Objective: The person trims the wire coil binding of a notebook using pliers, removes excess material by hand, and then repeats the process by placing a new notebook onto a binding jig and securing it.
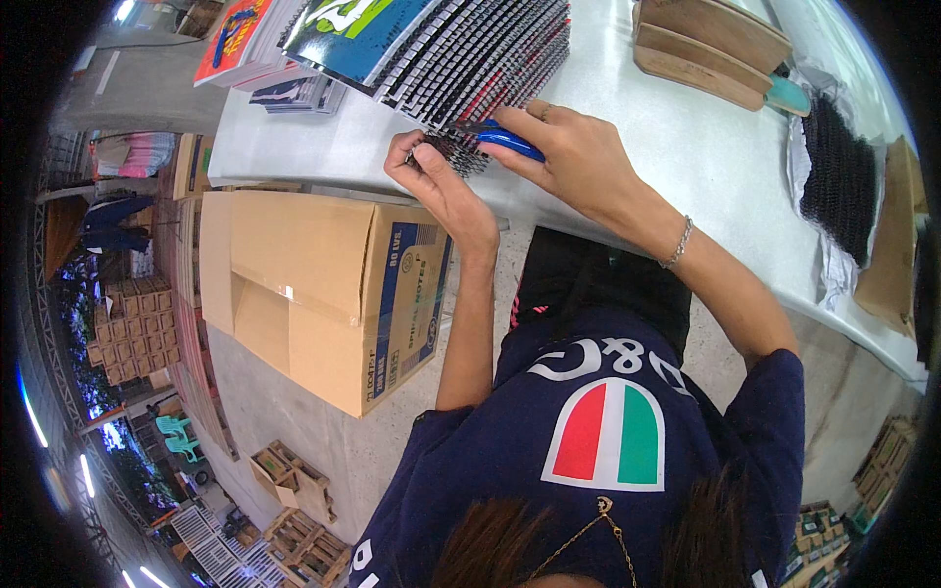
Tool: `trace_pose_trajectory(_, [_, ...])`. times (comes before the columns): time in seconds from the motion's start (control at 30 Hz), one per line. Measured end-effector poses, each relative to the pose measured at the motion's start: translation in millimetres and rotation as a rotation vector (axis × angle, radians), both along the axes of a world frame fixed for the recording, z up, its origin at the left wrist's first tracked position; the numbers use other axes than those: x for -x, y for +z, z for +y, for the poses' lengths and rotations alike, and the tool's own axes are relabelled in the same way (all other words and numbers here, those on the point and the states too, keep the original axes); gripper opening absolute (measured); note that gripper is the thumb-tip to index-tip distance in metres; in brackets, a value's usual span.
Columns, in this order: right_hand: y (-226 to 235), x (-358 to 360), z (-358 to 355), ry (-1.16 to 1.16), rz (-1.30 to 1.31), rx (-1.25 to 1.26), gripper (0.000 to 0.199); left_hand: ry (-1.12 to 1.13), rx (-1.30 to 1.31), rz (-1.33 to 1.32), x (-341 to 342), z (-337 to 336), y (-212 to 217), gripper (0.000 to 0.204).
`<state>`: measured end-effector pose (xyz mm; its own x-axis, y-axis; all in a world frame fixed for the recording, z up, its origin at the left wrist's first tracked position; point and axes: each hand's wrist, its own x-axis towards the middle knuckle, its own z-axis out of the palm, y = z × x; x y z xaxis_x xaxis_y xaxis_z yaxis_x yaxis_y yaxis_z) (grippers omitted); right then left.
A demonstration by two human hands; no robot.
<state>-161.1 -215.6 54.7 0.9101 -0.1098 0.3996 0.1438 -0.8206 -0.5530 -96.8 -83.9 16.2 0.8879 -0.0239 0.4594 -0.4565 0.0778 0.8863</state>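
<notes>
A tall stack of spiral notebooks (372, 39) stands at the table's near edge, the top one with a blue and green cover. Its dark wire coils (470, 59) face right and toward me. Blue-handled pliers (512, 141) are gripped in my right hand (578, 157), with their dark jaws at the near ends of the coils. Just left of the jaws, my left hand (446, 191) is closed with its fingers curled, beside a clump of dark coil ends (459, 152). Whatever sits between its thumb and fingers is mostly hidden.
A white-covered table (608, 108) carries another book stack (240, 44), brown curved pieces (711, 49), a turquoise-handled tool (787, 95) and a pile of black coils (838, 181). Below its left edge stands a large cardboard carton (304, 284). Wooden pallets (299, 544) lie farther off.
</notes>
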Motion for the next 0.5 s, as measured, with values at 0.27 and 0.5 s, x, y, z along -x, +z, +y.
trace_pose_trajectory(0.27, [-4.5, 3.3, -5.6, -0.089, -0.304, 0.232, 0.039, -0.028, 0.159, 0.039, 6.2, -5.6, 6.0, 0.033])
trace_pose_trajectory(0.5, [-7.3, -2.1, 1.8, -0.019, -0.178, 0.149, 0.034, 0.000, 0.003, 0.014, 3.2, -0.5, -2.1, 0.028])
